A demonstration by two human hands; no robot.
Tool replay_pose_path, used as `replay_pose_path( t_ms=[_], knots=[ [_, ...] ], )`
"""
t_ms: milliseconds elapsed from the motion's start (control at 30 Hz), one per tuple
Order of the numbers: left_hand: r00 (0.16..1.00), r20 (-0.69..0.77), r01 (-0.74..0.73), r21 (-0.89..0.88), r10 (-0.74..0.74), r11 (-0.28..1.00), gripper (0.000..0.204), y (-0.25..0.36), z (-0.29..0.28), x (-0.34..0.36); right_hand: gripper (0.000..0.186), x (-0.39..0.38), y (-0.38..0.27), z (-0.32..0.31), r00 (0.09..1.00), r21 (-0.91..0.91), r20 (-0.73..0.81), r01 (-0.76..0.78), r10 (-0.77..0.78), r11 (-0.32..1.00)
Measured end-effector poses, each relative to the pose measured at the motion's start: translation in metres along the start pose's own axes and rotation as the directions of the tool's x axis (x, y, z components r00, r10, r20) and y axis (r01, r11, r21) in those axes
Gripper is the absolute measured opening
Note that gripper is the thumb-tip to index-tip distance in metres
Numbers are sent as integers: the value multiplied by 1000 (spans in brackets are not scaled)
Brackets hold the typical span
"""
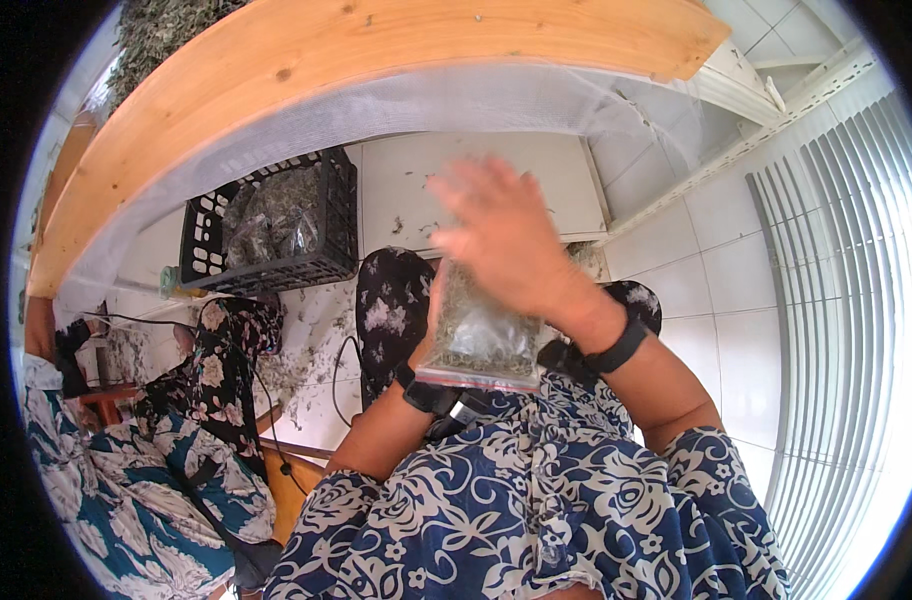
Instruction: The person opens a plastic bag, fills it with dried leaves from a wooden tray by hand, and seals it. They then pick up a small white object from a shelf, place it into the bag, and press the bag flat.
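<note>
A clear zip bag (491,340) filled with dried green-brown herb lies in front of my body, its red-lined zip edge toward me. My left hand (435,318) holds it from the left and below; most of those fingers are hidden behind the bag. Above the bag's far end is my right hand (501,235), blurred by motion, with its fingers spread and nothing seen in them. Whether the right palm touches the bag, I cannot tell. Both wrists wear black bands.
A black plastic crate (338,235) of filled clear bags (276,215) stands at the far left. Overhead at the far side runs a wooden frame (376,40) with white mesh. Dried herb (166,45) lies top left. Another person (126,480) sits at my left. Grey slats (816,280) line the right.
</note>
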State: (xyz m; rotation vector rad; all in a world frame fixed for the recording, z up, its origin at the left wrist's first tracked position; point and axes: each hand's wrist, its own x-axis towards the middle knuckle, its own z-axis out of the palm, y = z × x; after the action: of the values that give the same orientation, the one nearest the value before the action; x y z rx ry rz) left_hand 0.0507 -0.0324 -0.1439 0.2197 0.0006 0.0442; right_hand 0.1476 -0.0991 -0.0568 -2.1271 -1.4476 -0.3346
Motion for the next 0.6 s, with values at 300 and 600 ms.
replay_pose_path(
  t_ms=[300,600],
  knots=[
    [999,51,8,-78,-4,997,60,3,-23,1,53,-12,3,11,1000,127,-11,21,-19,992],
    [996,-9,79,-211,-83,974,61,7,-14,-9,53,-20,4,15,986,244,98,104,-131,964]
  ],
)
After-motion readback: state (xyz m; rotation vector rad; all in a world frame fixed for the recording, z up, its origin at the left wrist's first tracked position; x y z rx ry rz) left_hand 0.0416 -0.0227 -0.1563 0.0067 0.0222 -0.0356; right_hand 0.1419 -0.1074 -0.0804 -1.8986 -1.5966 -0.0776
